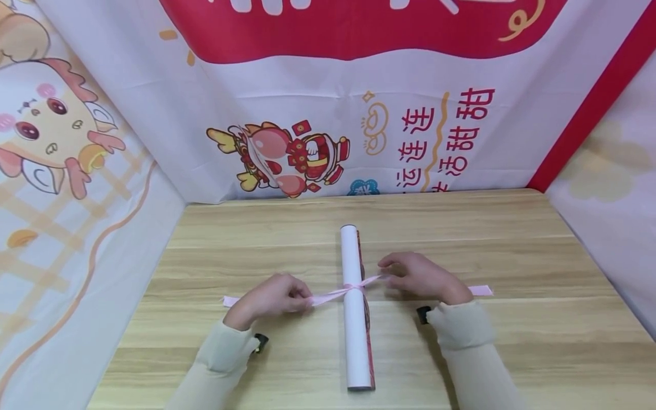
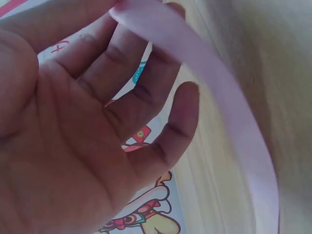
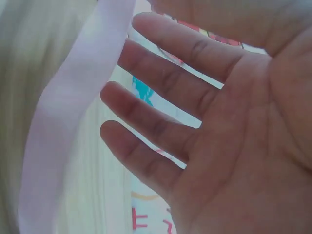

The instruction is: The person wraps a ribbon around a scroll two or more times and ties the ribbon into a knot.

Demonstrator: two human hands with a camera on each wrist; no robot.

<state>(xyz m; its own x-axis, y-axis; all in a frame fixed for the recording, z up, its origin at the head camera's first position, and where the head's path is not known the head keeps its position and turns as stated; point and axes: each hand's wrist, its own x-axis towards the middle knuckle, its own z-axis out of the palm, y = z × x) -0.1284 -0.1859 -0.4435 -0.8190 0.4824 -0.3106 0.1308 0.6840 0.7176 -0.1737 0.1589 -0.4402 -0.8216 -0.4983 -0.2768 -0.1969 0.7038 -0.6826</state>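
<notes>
Already the pink ribbon (image 1: 331,296) crosses my central roll (image 1: 357,341), no bow yet. My left hand (image 1: 274,293), at nine o'clock, pinches it; whether my right hand (image 1: 422,277), at three, grips, I can't tell.

Head view high, facing forward-down, wrist views close, ribbon (image 1: 353,287) seemingly shared

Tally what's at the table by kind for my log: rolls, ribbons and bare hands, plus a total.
White roll: 1
Pink ribbon: 1
Bare hands: 2 (left hand, right hand)
Total: 4
</notes>
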